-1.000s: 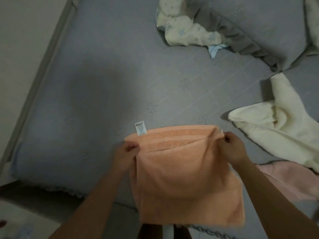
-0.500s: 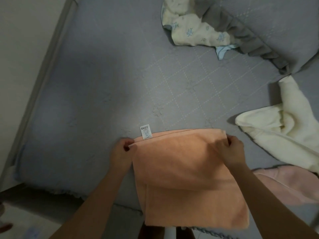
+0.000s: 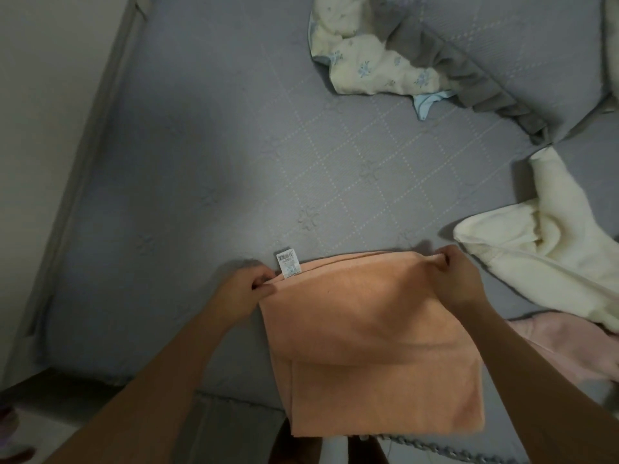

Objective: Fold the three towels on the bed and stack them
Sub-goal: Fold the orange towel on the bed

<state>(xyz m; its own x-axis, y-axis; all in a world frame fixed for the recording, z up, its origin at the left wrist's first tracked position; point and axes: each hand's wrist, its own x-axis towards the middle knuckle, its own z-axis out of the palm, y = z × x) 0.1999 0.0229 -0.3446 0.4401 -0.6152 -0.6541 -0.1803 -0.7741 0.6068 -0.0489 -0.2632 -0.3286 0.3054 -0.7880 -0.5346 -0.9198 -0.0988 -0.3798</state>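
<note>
Towels, 3, on bed: orange towel at near edge, far corners pinched by left hand, right hand; cream towel, pink towel unfolded at right edge

I see the bed under a grey quilted cover with a stitched diamond pattern. On it, at my near edge, lies an orange towel, folded, its lower part hanging over the edge. To the right lies a crumpled cream towel, and just below it a pink towel. At the far right rest a floral cloth and a grey pillow.
</note>
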